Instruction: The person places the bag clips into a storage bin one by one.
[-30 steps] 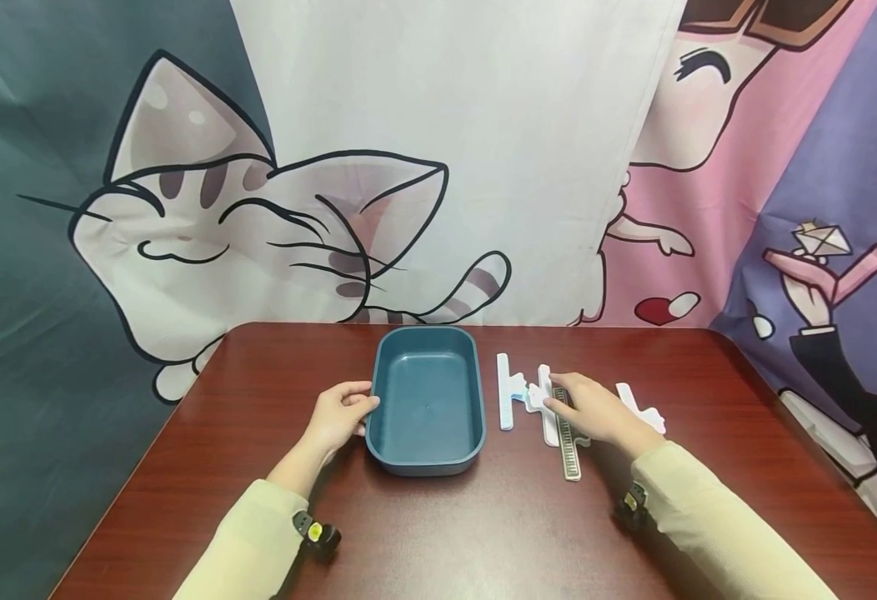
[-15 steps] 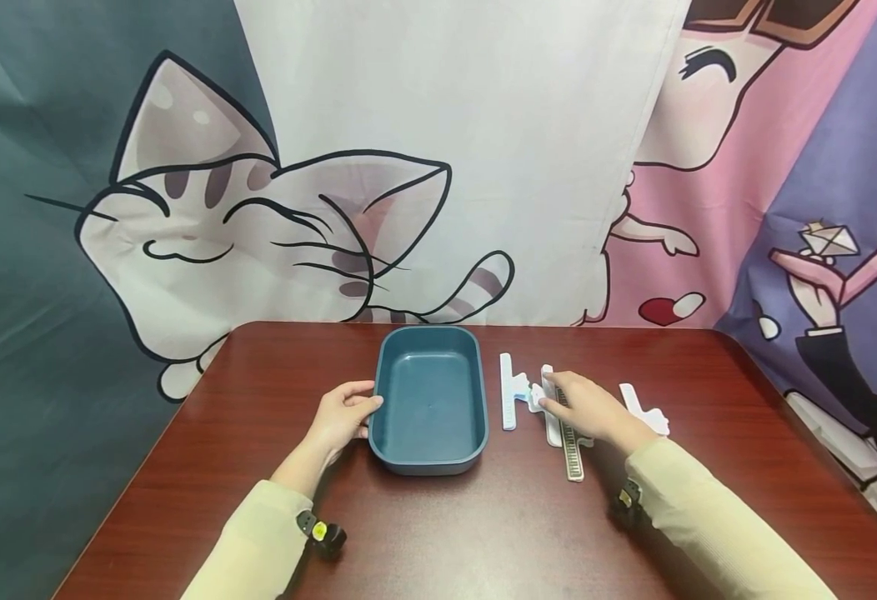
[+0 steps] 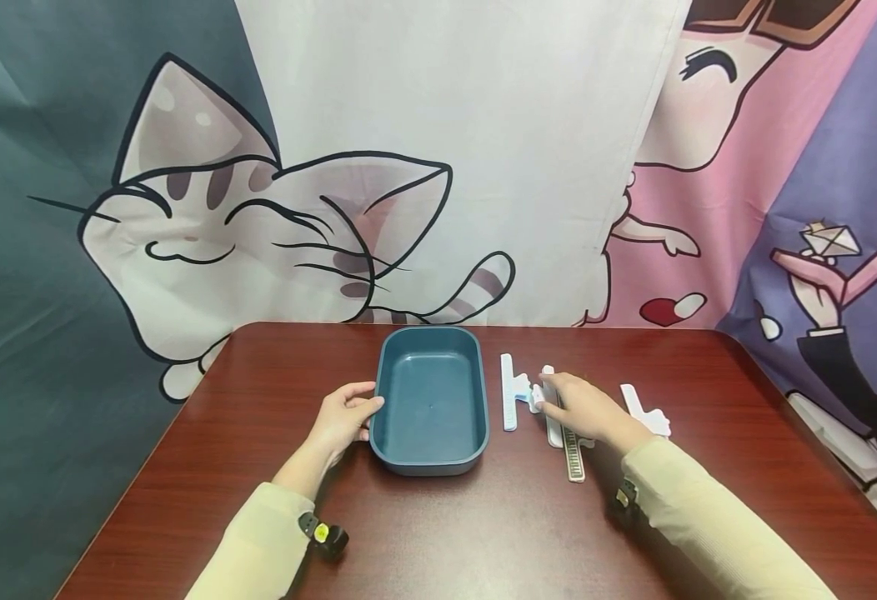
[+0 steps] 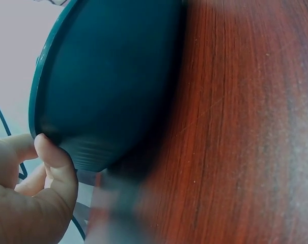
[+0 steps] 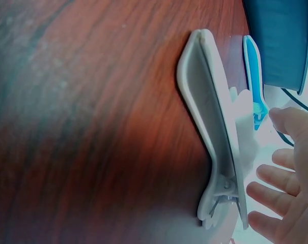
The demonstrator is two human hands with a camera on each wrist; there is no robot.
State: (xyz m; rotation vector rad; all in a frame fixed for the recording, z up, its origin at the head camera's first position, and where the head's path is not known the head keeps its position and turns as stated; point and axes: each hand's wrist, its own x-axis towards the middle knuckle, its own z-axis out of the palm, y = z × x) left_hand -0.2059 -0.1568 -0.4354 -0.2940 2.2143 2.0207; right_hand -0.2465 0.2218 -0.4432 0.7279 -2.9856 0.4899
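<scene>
In the head view a blue rectangular plastic tray [image 3: 429,467] stands mid-table. My left hand [image 3: 339,423] grips its left side, with the thumb at the rim. In the left wrist view the thumb and index finger pinch the tray's [image 4: 98,76] edge. Right of the tray lie several bag clips: a white and light-blue one [image 3: 509,392], a white one [image 3: 554,432] and one with a green-gold ruled bar [image 3: 574,458]. Over the last two hovers my right hand [image 3: 587,408], fingers spread and loose. The right wrist view shows a pale clip [image 5: 207,117] beside its fingertips, apparently ungripped.
Another white clip [image 3: 637,407] lies to the right, partly behind the right hand. The reddish-brown wooden table [image 3: 438,542] ends at a cloth backdrop [image 3: 543,167] printed with cartoon figures. Each forearm wears a wrist camera, such as the left one [image 3: 328,537].
My right hand has shifted slightly left over the clips. The left hand stays at the tray's side, and the tray and clips keep their places.
</scene>
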